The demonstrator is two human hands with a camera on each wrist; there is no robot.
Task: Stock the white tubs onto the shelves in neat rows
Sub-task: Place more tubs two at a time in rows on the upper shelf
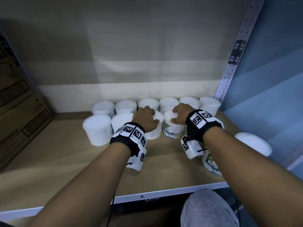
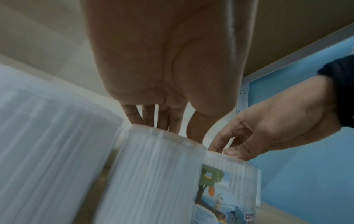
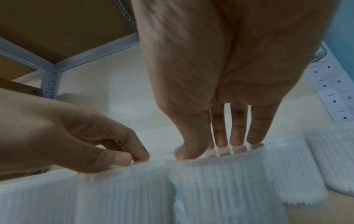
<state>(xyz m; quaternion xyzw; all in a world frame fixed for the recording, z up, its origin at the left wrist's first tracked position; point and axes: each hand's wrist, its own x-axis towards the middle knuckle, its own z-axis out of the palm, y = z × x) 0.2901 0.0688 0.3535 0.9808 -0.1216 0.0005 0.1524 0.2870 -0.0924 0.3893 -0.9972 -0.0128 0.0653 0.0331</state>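
Now both hands are down on tubs in the second row of a shelf [image 1: 54,163]. Left hand [image 1: 145,119] grips the lid of a plain tub [image 1: 155,128], fingers curled over its top. Right hand [image 1: 179,114], just beside it, grips the labelled tub [image 1: 173,130] the same way. Beyond the fingertips stands a full back row [image 1: 168,104]; left of the left hand, two more tubs. A spare tub [image 1: 253,144] lies behind the right wrist. The step looks like seating this pair; next, judging by the gap, release and fetch the spare.

White tubs [image 1: 98,128] upright in two rows; one [image 1: 253,144] apart, front right.
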